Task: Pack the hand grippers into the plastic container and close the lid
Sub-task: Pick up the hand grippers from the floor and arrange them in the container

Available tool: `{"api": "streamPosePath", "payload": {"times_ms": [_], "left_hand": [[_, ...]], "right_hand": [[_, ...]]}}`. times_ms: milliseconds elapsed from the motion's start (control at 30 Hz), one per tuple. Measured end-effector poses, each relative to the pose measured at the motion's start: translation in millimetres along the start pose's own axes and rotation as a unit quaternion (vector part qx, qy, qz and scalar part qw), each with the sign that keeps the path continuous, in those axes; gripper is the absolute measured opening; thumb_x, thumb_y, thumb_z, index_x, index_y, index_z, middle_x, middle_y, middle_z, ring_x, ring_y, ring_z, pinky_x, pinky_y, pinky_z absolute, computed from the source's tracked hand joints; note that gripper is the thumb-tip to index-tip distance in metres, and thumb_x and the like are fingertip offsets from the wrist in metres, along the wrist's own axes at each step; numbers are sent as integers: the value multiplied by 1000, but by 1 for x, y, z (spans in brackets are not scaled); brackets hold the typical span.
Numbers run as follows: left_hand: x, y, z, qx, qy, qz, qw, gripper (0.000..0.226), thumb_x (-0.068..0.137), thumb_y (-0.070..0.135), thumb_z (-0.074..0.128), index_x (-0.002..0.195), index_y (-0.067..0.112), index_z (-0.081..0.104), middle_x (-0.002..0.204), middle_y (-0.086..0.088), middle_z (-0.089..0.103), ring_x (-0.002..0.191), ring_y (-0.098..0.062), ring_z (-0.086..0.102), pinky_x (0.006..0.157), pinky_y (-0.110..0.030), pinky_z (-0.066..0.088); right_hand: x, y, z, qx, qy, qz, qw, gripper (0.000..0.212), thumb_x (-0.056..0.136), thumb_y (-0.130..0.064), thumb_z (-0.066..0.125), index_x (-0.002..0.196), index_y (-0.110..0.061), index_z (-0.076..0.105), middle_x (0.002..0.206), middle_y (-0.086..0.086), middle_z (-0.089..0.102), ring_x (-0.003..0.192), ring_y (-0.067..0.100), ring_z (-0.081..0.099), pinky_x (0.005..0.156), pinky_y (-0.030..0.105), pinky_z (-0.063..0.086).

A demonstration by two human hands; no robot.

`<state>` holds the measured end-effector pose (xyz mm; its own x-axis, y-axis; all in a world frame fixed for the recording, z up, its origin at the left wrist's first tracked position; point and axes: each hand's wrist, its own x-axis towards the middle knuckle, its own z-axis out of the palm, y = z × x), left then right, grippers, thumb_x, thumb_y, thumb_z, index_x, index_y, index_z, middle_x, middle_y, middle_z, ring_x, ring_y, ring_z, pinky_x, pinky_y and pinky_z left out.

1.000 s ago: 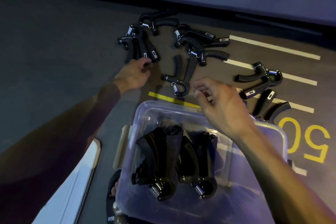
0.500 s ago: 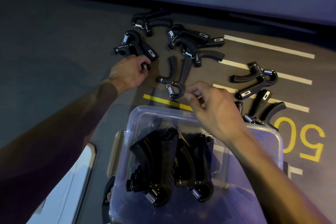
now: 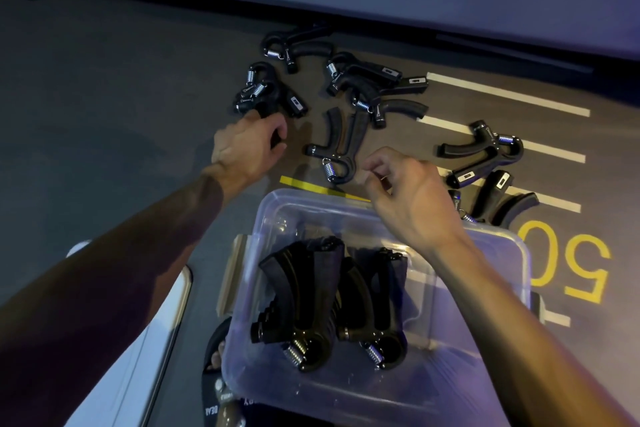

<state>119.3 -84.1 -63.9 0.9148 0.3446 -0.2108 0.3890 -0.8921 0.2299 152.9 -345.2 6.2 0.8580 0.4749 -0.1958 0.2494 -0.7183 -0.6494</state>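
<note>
A clear plastic container [image 3: 512, 239] stands open on the floor in front of me, with several black hand grippers [image 3: 304, 295] upright inside it. My left hand [image 3: 246, 146] grips the handle of one hand gripper [image 3: 259, 90] in a small pile at the upper left. A single hand gripper [image 3: 343, 139] lies just beyond the container's far rim. My right hand [image 3: 412, 198] hovers over that rim, its fingers loosely curled, the fingertips right beside the gripper's spring end and holding nothing.
More loose hand grippers lie at the back [image 3: 374, 83] and on the right [image 3: 485, 152]. The floor carries white lines and a yellow "50" [image 3: 568, 263]. A white flat panel [image 3: 138, 357] lies at lower left, and a sandalled foot [image 3: 218, 354] is beside the container.
My left hand has closed round the handle of a gripper in the left pile. My right hand has come nearer to the lone gripper's spring end.
</note>
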Motion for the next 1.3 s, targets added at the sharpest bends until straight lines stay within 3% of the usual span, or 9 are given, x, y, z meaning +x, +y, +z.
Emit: {"api": "streamPosePath", "payload": {"times_ms": [167, 333, 500, 567, 733, 900, 1000, 1133, 1300], "left_hand": [[-31, -4, -45, -107, 116, -35, 987, 18, 87, 37, 55, 104, 31, 57, 99, -1, 63, 93, -33, 62, 75, -36, 44], [-85, 4, -97, -210, 212, 4, 955, 17, 93, 33, 52, 105, 25, 60, 85, 2, 65, 77, -25, 61, 78, -45, 54], [-142, 35, -138, -179, 289, 118, 933, 15, 102, 31, 51, 115, 26, 58, 92, 9, 59, 78, -13, 52, 76, -26, 45], [-158, 46, -150, -180, 279, 152, 931, 20, 104, 34, 51, 121, 25, 56, 97, 10, 59, 82, -9, 52, 77, -16, 41], [-183, 76, -152, -207, 141, 231, 940, 27, 103, 39, 48, 124, 24, 56, 100, 7, 64, 88, -19, 62, 81, -39, 48], [-192, 96, -128, -270, 66, 251, 927, 24, 105, 35, 50, 123, 25, 61, 99, 8, 67, 88, -16, 66, 79, -43, 51], [-199, 107, -109, -273, 33, 265, 924, 20, 105, 35, 53, 122, 29, 62, 97, 15, 67, 91, -8, 66, 79, -33, 51], [-205, 116, -83, -252, 28, 277, 927, 21, 103, 38, 55, 122, 32, 60, 95, 18, 65, 92, -1, 63, 82, -29, 51], [-184, 88, -66, -175, 140, 192, 955, 36, 105, 35, 49, 137, 23, 58, 120, 4, 63, 110, -20, 55, 98, -45, 44]], "right_hand": [[-17, -6, -6, 77, 69, -59, 993, 17, 91, -11, 60, 105, -16, 69, 95, -7, 71, 87, 8, 66, 85, 34, 54], [-50, -18, -20, 117, 129, -113, 978, 16, 93, -18, 59, 106, -19, 68, 103, -12, 68, 98, 3, 61, 85, 18, 46], [-77, -41, -35, 159, 105, -144, 971, 17, 96, -22, 63, 110, -16, 70, 102, -9, 69, 97, 5, 63, 81, 11, 43], [-86, -48, -42, 155, 101, -163, 969, 21, 96, -24, 64, 115, -16, 69, 103, -7, 69, 97, 5, 63, 83, 11, 42], [-106, -53, -59, 86, 73, -195, 974, 29, 92, -35, 67, 117, -19, 68, 96, -4, 59, 88, 2, 56, 77, 10, 38], [-125, -37, -72, 147, -78, -159, 973, 21, 93, -39, 66, 96, -18, 68, 77, -2, 66, 68, 15, 61, 64, 37, 51], [-137, -20, -73, 109, -126, -160, 973, 24, 91, -45, 64, 94, -21, 66, 74, -4, 64, 66, 14, 60, 61, 34, 49], [-150, 1, -65, 88, -178, -112, 974, 36, 93, -49, 54, 91, -14, 61, 79, 6, 62, 75, 25, 59, 71, 45, 49], [-147, 36, -46, -4, -145, 62, 987, 34, 100, -42, 50, 83, -13, 57, 80, 10, 64, 80, 31, 60, 73, 39, 46]]}}
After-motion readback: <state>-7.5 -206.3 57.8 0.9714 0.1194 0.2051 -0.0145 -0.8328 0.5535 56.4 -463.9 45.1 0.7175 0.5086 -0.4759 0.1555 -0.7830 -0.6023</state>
